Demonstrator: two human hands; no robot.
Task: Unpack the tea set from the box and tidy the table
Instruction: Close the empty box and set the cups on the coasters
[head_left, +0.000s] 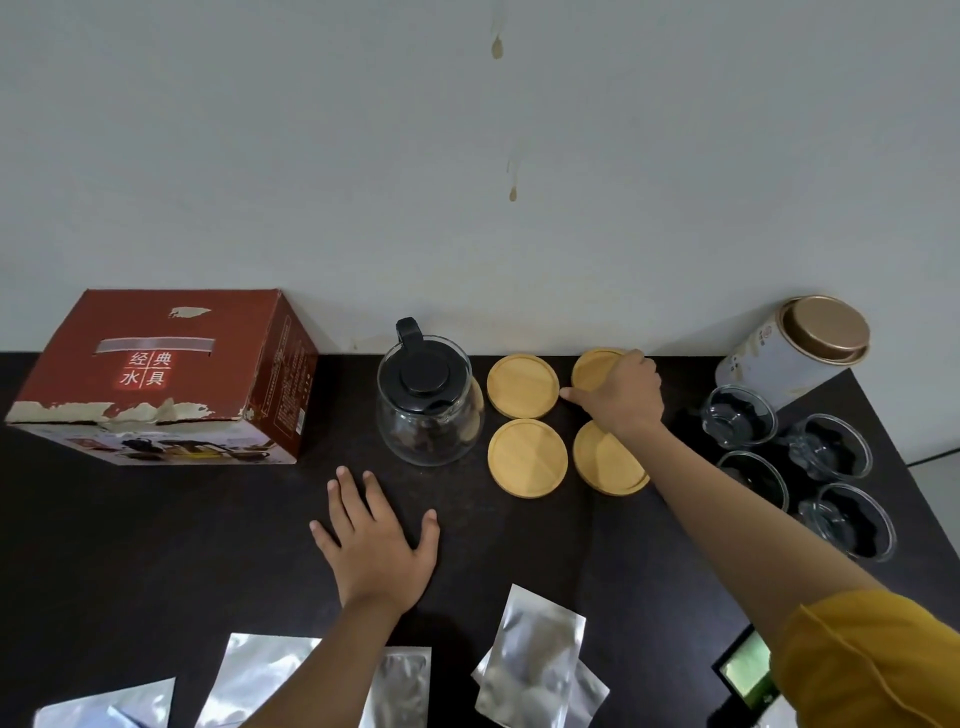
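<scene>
head view looks down on a dark table set against a pale wall. left hand lies flat on the tabletop, fingers straight and spread, holding nothing. right hand reaches to the far side and rests on the far right wooden coaster, fingers curled over its edge, thumb stretched toward the coaster just beside it. two more coasters lie nearer, the right one partly under the forearm. glass teapot with a black lid stands upright just left of the coasters. red box sits at the far left against the wall, its cardboard torn along one edge. four clear glass cups cluster at the right, well apart from the box, and a tea tin with a gold lid stands tilted behind them. silver foil pouches lie scattered along the near edge. yellow sleeve covers the right upper arm.
</scene>
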